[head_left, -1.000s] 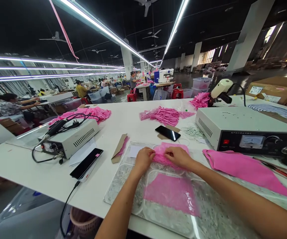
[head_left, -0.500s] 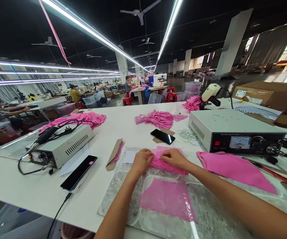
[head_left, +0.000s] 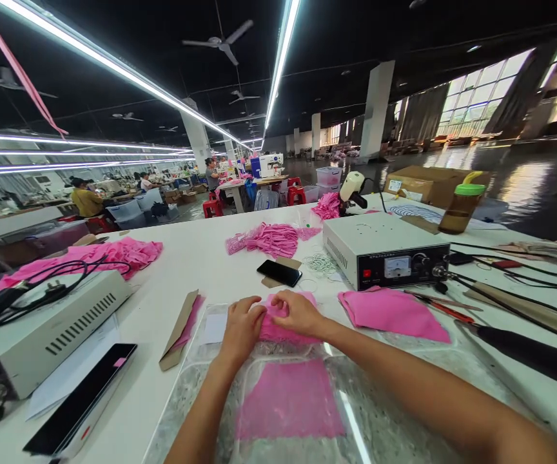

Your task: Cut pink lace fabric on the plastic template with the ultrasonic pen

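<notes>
My left hand [head_left: 244, 327] and my right hand [head_left: 298, 314] are close together over a stack of thin pink fabric pieces [head_left: 285, 334]. The fingers of both hands are curled in a pinch at the fabric's upper layer; the fingertips are partly hidden. Under the stack lies a clear plastic sheet [head_left: 380, 393]. Nearer to me, a single pink fabric panel [head_left: 288, 399] shows flat, apparently beneath the clear plastic. To the right is a folded pile of brighter pink cloth [head_left: 394, 314]. A small white card [head_left: 215, 328] sits left of my left hand.
A grey power box with a meter [head_left: 385, 254] stands at right, another grey box [head_left: 60, 322] at left. Also on the table are a black phone [head_left: 279, 272], a dark tablet [head_left: 82, 396], pink strips [head_left: 271, 240], orange-handled tweezers or cutters [head_left: 452, 312] and a bottle [head_left: 459, 209].
My view has turned to the right, so the whole scene sits further left. Both hands stay at the pink fabric stack, with slight finger movement.
</notes>
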`<state>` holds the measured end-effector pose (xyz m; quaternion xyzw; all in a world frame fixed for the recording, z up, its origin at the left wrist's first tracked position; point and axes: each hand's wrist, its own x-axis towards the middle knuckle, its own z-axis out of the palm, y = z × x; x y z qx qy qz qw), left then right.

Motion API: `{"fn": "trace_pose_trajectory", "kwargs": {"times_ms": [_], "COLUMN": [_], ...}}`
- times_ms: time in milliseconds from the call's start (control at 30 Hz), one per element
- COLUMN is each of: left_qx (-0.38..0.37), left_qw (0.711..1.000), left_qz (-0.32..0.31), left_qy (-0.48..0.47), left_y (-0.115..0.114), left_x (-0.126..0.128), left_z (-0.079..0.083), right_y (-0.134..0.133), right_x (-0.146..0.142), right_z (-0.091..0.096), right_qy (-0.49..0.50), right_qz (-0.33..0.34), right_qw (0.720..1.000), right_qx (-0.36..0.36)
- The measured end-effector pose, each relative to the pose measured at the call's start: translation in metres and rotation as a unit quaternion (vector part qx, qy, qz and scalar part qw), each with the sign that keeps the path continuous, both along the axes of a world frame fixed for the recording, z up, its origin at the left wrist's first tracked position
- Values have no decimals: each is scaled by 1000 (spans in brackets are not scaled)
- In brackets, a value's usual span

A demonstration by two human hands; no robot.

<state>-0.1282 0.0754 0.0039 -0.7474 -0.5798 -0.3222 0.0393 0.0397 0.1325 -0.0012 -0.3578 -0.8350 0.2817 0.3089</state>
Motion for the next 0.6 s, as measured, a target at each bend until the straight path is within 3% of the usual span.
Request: {"fn": "trace_pose_trajectory", "kwargs": {"times_ms": [100,233,400,600], "left_qx": [34,51,1,-31], "left_qw": [999,997,994,983], "left_qz": [-6,55,111,181], "left_qy": [-12,-33,-23,-11], "left_y": [3,-1,-8,-5], "left_x": [3,18,47,76], "left_z": [3,1,-8,-7], "right_y": [0,5,14,14], "right_x": [-7,-5,13,18], "right_z": [10,17,17,23], "right_qy": [2,33,62,109], "right_qz": [-21,-44,-41,-56], "right_qw": [1000,998,992,981], "right_qx": [5,-29,-102,-152]}}
